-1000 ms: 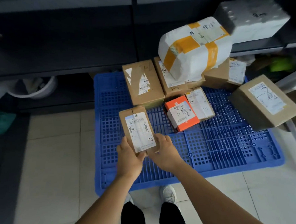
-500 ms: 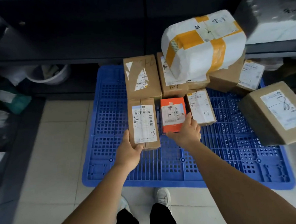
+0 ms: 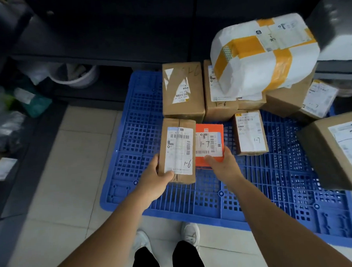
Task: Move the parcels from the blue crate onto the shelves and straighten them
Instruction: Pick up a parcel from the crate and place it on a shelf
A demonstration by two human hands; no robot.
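Observation:
My left hand (image 3: 155,179) grips a small brown parcel (image 3: 178,149) marked 1-6 by its lower left corner, holding it above the blue crate (image 3: 255,186). My right hand (image 3: 223,163) holds an orange box (image 3: 209,143) marked 1-7 at its near edge, right beside the brown parcel. On the crate lie another small brown parcel marked 1-7 (image 3: 250,132), two taller brown boxes (image 3: 182,90) at the back, and a white bag with yellow tape (image 3: 264,55) on top of them. Dark shelves (image 3: 104,35) run across the back.
A large brown box (image 3: 335,155) sits at the crate's right edge, and another brown box (image 3: 304,100) lies behind it. A grey-white bag (image 3: 336,27) rests on a right-hand shelf. A white bucket (image 3: 76,75) and bags sit under the left shelf. My shoes stand on pale floor tiles.
My right hand left the brown 1-6 parcel, reached to the orange box and has drawn it next to the brown parcel. My left hand keeps its hold.

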